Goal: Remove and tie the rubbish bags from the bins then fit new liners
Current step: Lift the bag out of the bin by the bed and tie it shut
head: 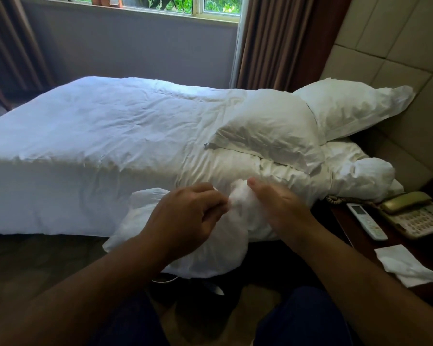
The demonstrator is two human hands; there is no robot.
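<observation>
Daylight from the window (160,3) at twelve o'clock falls across a hotel bed (98,136) with a rumpled white duvet. Two pillows (273,131) are heaped at two o'clock against a padded headboard. At four o'clock a dark bedside table (355,248) carries a telephone (410,216), a remote (366,221) and a crumpled tissue (405,265).

We hold the white plastic bag (210,258) in the air in front of the mattress edge, just below centre, and its body hangs limp toward six o'clock. Our left hand (185,221) has its fingers curled tight, pinching a gather of film at its three o'clock side. Our right hand (280,208) lies against the bunched top with the thumb straight, pointing to twelve. Its other fingers are hidden behind the plastic, so we cannot tell whether they grip.

We judge that we are working the neck of the bag, either teasing the mouth open or drawing it in to tie; the frame does not settle which. What lies under the bag at six o'clock is too dark to make out.

Several things could go wrong:
- The film looks thin, so a hard pull between the two hands could split it.
- The left pinch holds very little plastic and may slip.
- White plastic against white bedding hides the edge, so we might grab two layers together.
- If anything is inside, a slack neck could let it spill onto the floor.
</observation>
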